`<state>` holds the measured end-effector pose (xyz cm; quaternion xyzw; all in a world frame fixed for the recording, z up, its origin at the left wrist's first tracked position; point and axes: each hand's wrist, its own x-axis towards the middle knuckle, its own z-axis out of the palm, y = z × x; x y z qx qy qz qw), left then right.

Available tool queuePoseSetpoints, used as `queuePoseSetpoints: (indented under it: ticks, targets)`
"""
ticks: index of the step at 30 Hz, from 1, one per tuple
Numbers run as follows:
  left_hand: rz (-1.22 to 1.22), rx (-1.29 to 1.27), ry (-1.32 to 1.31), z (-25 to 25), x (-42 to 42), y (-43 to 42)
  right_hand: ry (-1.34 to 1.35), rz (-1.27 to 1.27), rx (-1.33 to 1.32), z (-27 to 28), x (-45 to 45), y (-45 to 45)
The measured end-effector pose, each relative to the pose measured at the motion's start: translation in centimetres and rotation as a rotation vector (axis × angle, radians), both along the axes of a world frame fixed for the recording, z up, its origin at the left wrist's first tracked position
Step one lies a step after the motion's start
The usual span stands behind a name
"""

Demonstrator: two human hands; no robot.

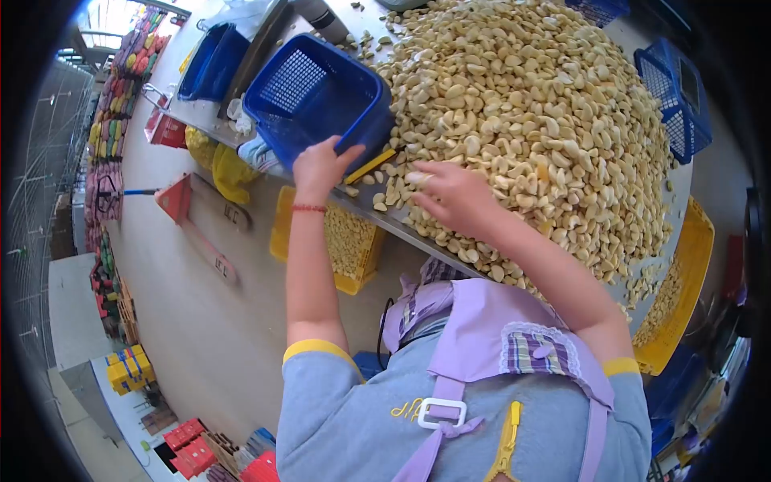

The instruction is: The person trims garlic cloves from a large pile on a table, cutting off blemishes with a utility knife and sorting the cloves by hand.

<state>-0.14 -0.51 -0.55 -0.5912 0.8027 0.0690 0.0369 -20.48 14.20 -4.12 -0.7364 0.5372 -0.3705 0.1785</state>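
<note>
1. Reaching to between 10 and 11 o'clock, the left hand (316, 172) is at the near rim of a blue basket (365, 128). Its thumb and forefinger are parted; whether they grip the rim, I cannot tell. A red bracelet (309, 208) circles that wrist.

2. The blue basket sits towards 11 o'clock, near the edge of the metal bench (405, 230), its open top facing the person. That spot probably suits the left arm, which gets there without crossing the other.

3. Towards 2 o'clock, the right hand (462, 197) is low over the near side of the heap, thumb and fingers partly spread. A pale piece shows at the fingertips; whether it is pinched is unclear. Working from this side likely saves a long stretch.

4. Pale kernels (538, 120) are heaped from 12 round to 3 o'clock, with strays by the bench edge.

5. A slim yellow tool (371, 166) lies between basket and heap, seemingly handy to either hand.

6. Kernels also fill part of a yellow crate (283, 221) at 9 o'clock, below bench height, and another yellow bin (700, 257) at 3 o'clock. Both are close beside the bench, perhaps to spare its surface.
</note>
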Motion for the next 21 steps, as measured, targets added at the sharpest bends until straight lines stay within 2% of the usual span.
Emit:
queuePoseSetpoints:
  ticks: [2, 5, 8, 11, 15, 21]
  targets:
    - [-0.001, -0.012, -0.015, 0.1, 0.6, -0.4, 0.067, 0.112, -0.014, -2.7, 3.8, -2.1]
    - [0.005, 0.049, -0.013, -0.2, 0.7, -0.5, 0.247, 0.187, 0.181, -4.5, 7.9, -5.8]
    - [0.003, 0.039, -0.001, 0.2, 1.0, -0.5, 0.353, 0.168, 0.267, -6.8, 10.2, -9.1]
    - [0.036, 0.078, 0.022, 0.5, 1.4, -1.2, 0.357, 0.112, 0.111, -9.6, 12.2, -9.7]
    - [0.015, 0.038, 0.06, 0.0, 0.9, -1.4, 0.422, 0.002, 0.077, -10.2, 11.1, -10.1]
    - [0.045, 0.057, 0.089, 0.3, 0.5, -0.9, 0.48, 0.032, -0.001, -9.8, 8.3, -11.0]
